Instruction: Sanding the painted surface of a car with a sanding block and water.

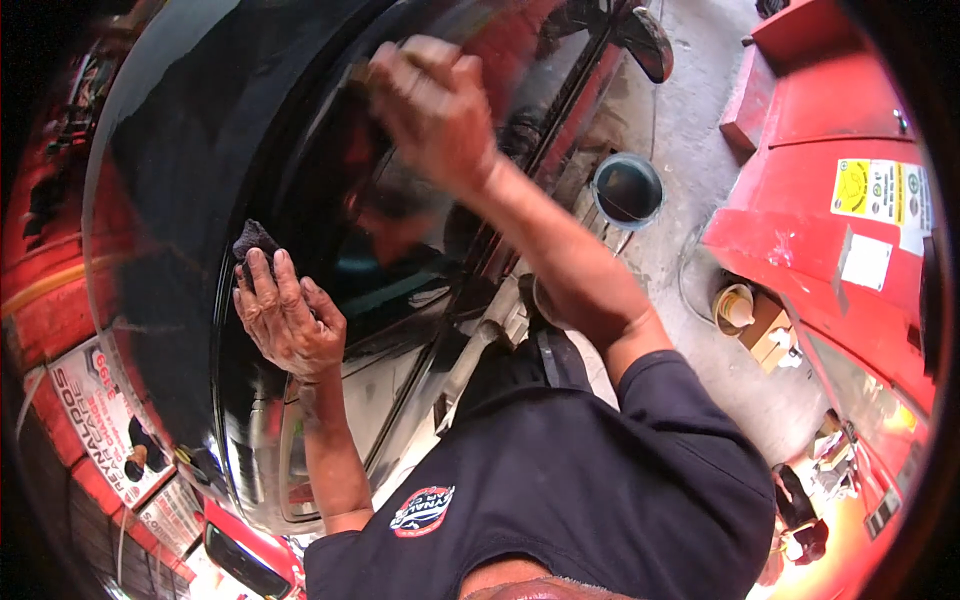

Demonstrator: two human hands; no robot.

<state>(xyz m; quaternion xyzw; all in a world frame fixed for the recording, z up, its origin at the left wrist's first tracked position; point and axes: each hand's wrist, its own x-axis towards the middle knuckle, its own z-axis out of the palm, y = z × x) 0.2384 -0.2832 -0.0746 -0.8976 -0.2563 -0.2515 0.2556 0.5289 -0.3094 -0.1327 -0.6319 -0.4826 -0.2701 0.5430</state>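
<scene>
A glossy black car (180, 150) spreads across the left and middle of the view, its panel and glass full of reflections. My left hand (290, 315) lies on the curved edge of the bodywork, fingers extended, with a dark crumpled cloth (255, 238) caught beneath the fingertips. Farther up, over the car's dark surface, my right hand (430, 110) is blurred by motion. Its fingers are curled and pressed down. A small brownish edge shows beside them, but what they hold is hidden.
Right of the car, a bucket (628, 190) with dark contents stands on the concrete floor (690, 110). A side mirror (648, 45) juts out at the top. Red panels (820, 110) with stickers line the right. A yellowish container (734, 306) sits beside a cardboard box (772, 335).
</scene>
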